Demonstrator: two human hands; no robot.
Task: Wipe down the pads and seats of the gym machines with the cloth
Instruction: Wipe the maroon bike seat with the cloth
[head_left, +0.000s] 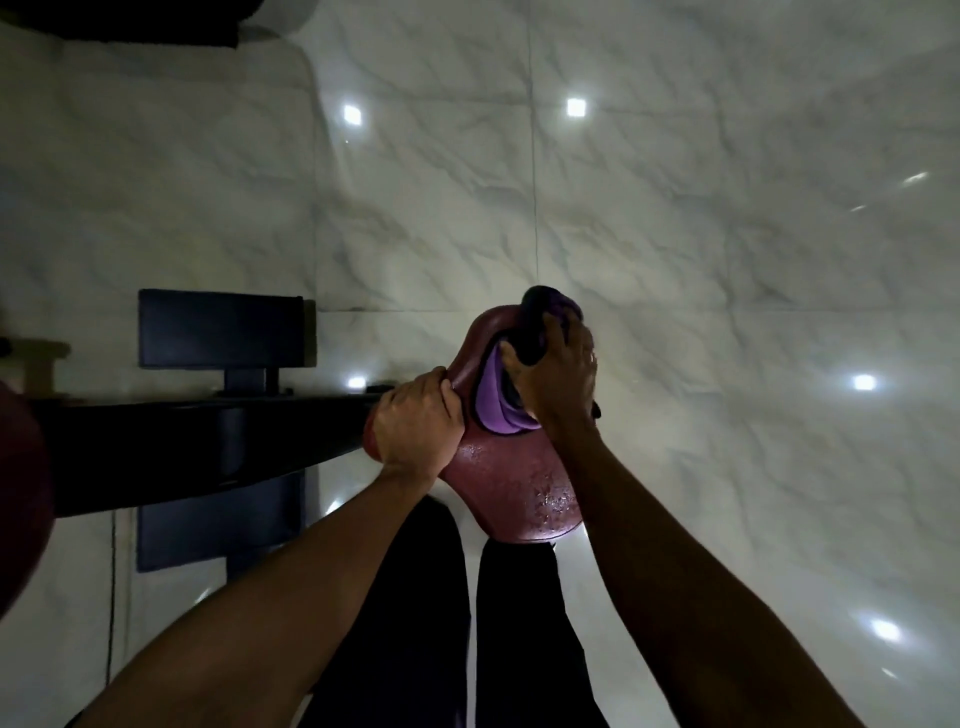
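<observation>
A dark red padded seat with worn, flaking patches sits just ahead of me, mounted on a black machine frame. My left hand grips the seat's left edge, fingers curled over it. My right hand holds a bunched purple cloth against the seat's far upper part. A darker part of the cloth sticks out above my fingers.
Glossy white marble floor tiles with bright light reflections spread all around. Black flat pads or plates of the machine stand at the left. Another dark red pad shows at the left edge. My dark trousers are below the seat.
</observation>
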